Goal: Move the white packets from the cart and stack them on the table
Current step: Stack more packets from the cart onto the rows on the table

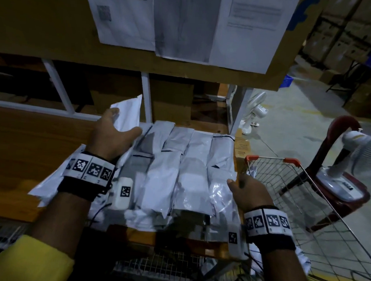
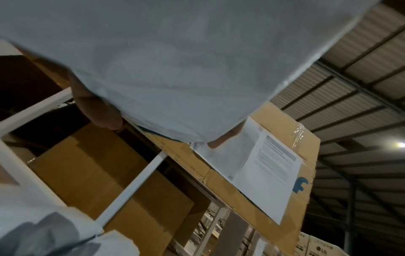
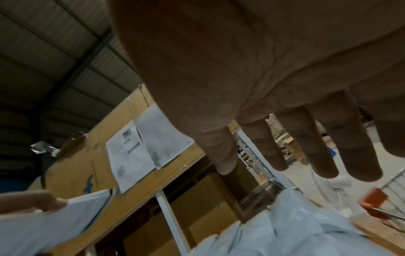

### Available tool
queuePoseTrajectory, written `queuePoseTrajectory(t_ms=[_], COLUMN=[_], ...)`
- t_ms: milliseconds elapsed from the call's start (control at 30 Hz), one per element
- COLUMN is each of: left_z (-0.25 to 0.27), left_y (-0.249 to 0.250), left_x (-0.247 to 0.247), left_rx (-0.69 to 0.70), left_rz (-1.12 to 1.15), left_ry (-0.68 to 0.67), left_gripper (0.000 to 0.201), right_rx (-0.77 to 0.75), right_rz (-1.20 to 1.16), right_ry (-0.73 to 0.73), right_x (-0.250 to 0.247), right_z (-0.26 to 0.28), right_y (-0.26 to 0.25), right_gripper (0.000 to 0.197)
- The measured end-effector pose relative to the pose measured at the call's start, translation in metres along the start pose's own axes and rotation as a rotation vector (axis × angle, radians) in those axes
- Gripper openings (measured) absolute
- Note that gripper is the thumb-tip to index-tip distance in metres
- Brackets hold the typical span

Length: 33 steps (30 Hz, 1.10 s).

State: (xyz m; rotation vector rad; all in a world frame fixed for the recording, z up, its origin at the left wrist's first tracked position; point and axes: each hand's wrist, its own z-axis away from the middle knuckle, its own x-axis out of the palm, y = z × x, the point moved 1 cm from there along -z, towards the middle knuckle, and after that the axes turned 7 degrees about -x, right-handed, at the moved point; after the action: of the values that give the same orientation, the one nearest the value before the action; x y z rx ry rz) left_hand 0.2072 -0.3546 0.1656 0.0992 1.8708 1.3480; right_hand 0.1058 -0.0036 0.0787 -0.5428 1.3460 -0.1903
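A person in yellow sleeves stands at a wooden table [image 1: 25, 136]. At left, the left hand [image 1: 110, 134] grips one white packet [image 1: 128, 113], thumb on one face and fingers behind it, its top corner raised above the table. In the middle, more white packets [image 1: 178, 172] lie overlapping in rows on the tabletop. The right hand [image 1: 249, 193] hovers at the right edge of these packets, fingers straight and spread, holding nothing. Further right, a wire cart [image 1: 306, 200] with orange corner caps stands against the table; a few packets show inside it. Printed sheets [image 1: 186, 22] hang on cardboard above.
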Motion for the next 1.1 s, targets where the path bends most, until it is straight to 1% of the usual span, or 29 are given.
queuePoseTrajectory(t_ms=[133,233,333,433,500,600,700,800,933,1033,1100], left_z=[-0.053,-0.101,-0.147,-0.190,-0.209,-0.232,-0.250,-0.259,-0.263,-0.263,-0.264], left_y=[-0.008,-0.019,-0.045,-0.075,-0.090,-0.109,-0.129,-0.149,-0.176,-0.185,-0.188], left_x=[-0.011,-0.003,0.008,0.025,0.035,0.050,0.057,0.059,0.065,0.067,0.068], left_rx=[-0.005,-0.048,-0.069,-0.081,-0.106,-0.136,-0.172,-0.192,-0.203,-0.190,-0.184], left_rz=[-0.051,-0.180,-0.272,-0.313,-0.352,-0.362,-0.387,-0.446,-0.439,-0.424,-0.422], left_ry=[-0.042,-0.111,-0.167,-0.223,-0.266,-0.316,-0.347,-0.376,-0.403,-0.422,-0.420], left_gripper=[0.088,0.083,0.090,0.098,0.104,0.111,0.116,0.114,0.112,0.107,0.109], right_rx=[-0.018,-0.052,-0.062,-0.075,-0.072,-0.037,-0.013,0.000,0.008,0.017,0.026], right_rz=[-0.029,-0.033,-0.075,-0.153,-0.197,-0.226,-0.194,-0.186,-0.201,-0.205,-0.203], right_ry=[0.003,-0.034,-0.071,-0.036,-0.005,0.013,0.077,0.091,0.081,0.073,0.061], right_x=[-0.008,-0.004,-0.002,0.001,0.005,0.011,0.012,0.013,0.017,0.020,0.022], right_z=[0.004,0.000,-0.001,-0.002,-0.001,-0.004,-0.011,-0.014,-0.018,-0.018,-0.017], right_y=[-0.047,-0.091,-0.139,-0.176,-0.194,-0.210,-0.219,-0.226,-0.233,-0.235,-0.235], right_gripper=[0.060,0.060,0.062,0.059,0.057,0.057,0.056,0.054,0.054,0.053,0.051])
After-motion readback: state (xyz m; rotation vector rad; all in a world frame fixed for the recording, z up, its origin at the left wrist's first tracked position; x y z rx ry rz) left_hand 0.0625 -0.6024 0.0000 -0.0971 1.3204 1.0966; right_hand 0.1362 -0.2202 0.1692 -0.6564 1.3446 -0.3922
